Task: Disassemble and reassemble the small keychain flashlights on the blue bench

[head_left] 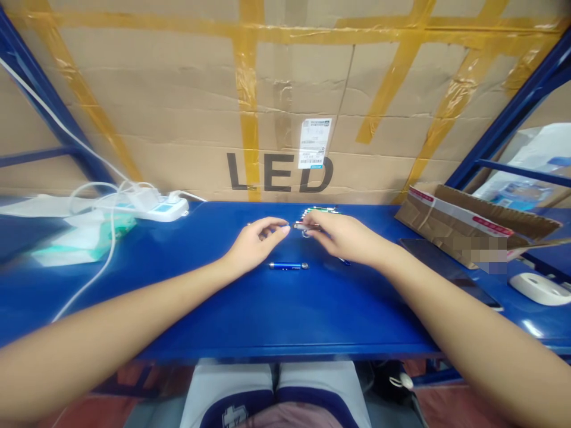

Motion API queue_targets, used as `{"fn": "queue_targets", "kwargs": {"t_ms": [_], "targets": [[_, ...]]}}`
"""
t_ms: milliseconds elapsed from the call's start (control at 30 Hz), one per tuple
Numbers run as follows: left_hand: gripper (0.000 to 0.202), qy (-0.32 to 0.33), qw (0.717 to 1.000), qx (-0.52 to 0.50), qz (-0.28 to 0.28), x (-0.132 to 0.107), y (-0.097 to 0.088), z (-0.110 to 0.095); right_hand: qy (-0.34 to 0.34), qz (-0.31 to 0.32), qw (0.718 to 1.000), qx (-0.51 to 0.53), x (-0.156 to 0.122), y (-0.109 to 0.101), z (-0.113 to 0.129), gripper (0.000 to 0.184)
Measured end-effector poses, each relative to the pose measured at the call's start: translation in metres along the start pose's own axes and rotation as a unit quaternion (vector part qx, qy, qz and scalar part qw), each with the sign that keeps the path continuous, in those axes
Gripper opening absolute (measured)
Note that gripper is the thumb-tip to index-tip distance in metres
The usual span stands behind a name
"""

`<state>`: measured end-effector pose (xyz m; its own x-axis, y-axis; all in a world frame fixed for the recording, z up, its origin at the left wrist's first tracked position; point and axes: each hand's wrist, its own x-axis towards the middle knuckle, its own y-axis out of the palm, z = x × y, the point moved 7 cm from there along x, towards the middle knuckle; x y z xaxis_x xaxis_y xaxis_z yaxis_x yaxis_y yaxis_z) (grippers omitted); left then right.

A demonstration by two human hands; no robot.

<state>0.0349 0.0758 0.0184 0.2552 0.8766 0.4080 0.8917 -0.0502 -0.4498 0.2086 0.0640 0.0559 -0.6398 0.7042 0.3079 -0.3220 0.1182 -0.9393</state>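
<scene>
My right hand (343,235) pinches a small slim penlight (300,226), its pale end pointing left; most of its body is hidden by my fingers. Facing it, my left hand (254,242) has thumb and forefinger nearly together close to that end. Whether a tiny part sits between those fingertips, I cannot make out. On the blue table just below both hands lies a blue penlight (286,266) with a silver tip. Behind my right hand, several slim coloured penlights (328,210) lie in a group, partly covered by the hand.
An opened cardboard box (459,220) stands at the right, beside a dark phone (450,270) and a white rounded device (539,288). A white power strip (165,208) with cables and a green-white tissue pack (84,241) lie left. A large taped carton (187,119) walls the back.
</scene>
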Motion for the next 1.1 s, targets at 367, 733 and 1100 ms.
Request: {"fn": "queue_targets", "kwargs": {"t_ms": [367,733,1100], "targets": [[0.037,0.020,0.996,-0.051,0.077,-0.005,0.009,-0.007,0.035,-0.089,0.984,0.148,0.004,0.010,0.007,0.022],[0.030,0.026,0.994,-0.001,0.107,-0.009,0.011,-0.013,0.010,-0.008,0.974,0.226,0.004,0.015,0.015,0.045],[0.028,0.105,0.982,0.114,0.110,-0.020,0.015,-0.035,0.050,0.028,0.940,0.337,0.003,0.020,0.023,0.041]]}}
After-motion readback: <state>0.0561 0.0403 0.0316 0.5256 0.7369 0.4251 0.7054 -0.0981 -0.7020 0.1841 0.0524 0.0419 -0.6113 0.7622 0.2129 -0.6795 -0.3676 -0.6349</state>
